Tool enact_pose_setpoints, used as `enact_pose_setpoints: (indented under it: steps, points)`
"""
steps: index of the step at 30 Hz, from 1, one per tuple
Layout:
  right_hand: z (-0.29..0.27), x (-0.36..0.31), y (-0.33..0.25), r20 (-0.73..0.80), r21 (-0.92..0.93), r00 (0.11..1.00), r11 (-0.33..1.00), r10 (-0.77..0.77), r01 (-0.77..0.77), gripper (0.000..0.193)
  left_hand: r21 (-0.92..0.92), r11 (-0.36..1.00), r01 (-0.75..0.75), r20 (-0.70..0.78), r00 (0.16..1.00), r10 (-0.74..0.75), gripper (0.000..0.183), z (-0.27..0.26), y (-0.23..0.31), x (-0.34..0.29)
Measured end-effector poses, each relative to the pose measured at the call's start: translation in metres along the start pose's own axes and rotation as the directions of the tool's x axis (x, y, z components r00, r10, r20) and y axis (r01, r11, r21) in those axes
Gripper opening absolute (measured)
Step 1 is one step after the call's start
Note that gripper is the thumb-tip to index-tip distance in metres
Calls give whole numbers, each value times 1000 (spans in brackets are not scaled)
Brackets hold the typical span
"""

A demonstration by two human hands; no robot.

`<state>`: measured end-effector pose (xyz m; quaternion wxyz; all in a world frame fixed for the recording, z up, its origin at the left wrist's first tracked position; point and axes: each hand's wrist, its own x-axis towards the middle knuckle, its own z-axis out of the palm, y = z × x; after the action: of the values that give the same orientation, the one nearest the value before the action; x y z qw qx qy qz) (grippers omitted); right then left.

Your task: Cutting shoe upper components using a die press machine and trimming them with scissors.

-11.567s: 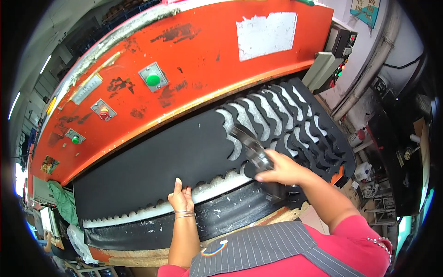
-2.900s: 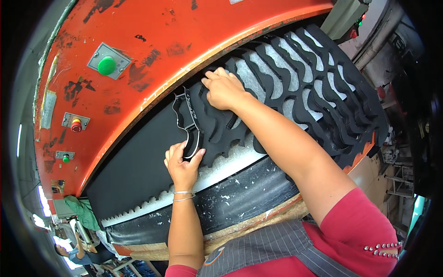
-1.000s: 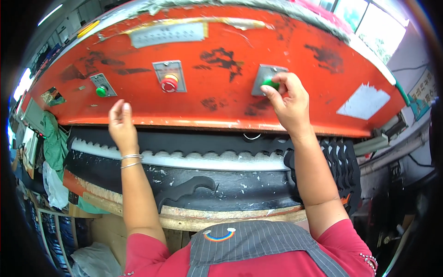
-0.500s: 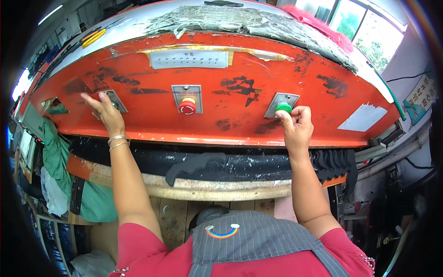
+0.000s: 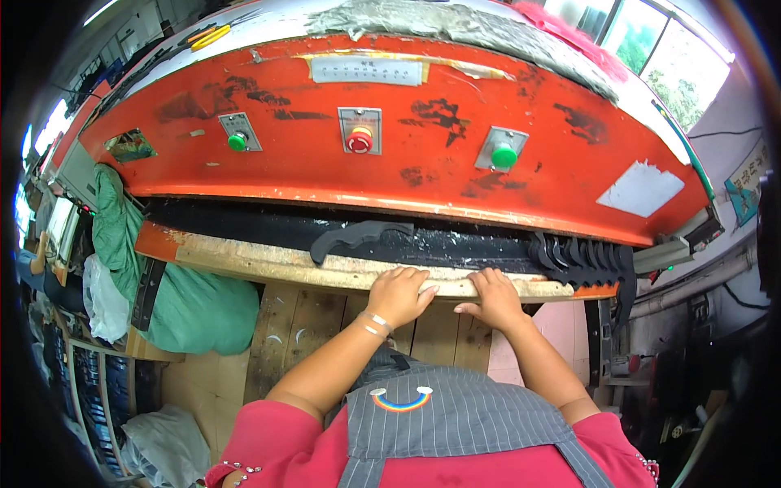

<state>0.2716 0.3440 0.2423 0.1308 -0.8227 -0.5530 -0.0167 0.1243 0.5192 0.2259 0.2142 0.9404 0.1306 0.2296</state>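
My left hand (image 5: 399, 297) lies on the front edge of a worn wooden board (image 5: 325, 271), fingers curled over it and thumb apart to the right. Close by on the same edge, my right hand (image 5: 494, 299) has its fingers bent over the wood, its thumb pointing left. Behind the edge runs a black work surface (image 5: 464, 246) dotted with white scraps. One wavy black piece (image 5: 362, 236) lies there, left of my hands. Several similar curved black pieces (image 5: 582, 262) are lined up at the right end, some overhanging the edge.
Above stands an orange machine front (image 5: 309, 167) with a left green button (image 5: 237, 142), a red button (image 5: 359, 141) and a right green button (image 5: 504, 156). Green sacking (image 5: 199, 309) hangs at left. Grey sheet material (image 5: 455, 28) and yellow-handled pliers (image 5: 210, 37) lie on top.
Both hands have left the green buttons and come down toward the middle, onto the board's front edge. The view has shifted, so the machine front sits higher.
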Motion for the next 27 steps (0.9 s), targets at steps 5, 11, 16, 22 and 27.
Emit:
enact_pose_setpoints:
  steps: [5, 11, 16, 22, 27]
  points:
    - [32, -34, 3, -119, -76, 985, 988, 128, -137, 55, 120, 992, 38, -24, 999, -35, 27, 37, 25, -23]
    - [36, -42, 30, -82, -62, 987, 988, 136, -141, 55, 98, 987, 127, -81, 990, -119, 26, 63, 49, -19]
    - [36, -44, 41, -21, -37, 995, 994, 98, -99, 54, 101, 978, 183, -4, 983, -184, 30, 64, 50, -9]
    - [19, -46, 59, 231, 164, 970, 986, -73, 35, 51, 89, 956, 278, 362, 885, -291, 29, 59, 37, 34]
    - [-9, 31, 105, 141, 409, 979, 909, -147, 77, 31, 136, 982, -128, -132, 980, 146, 45, 82, -13, 125]
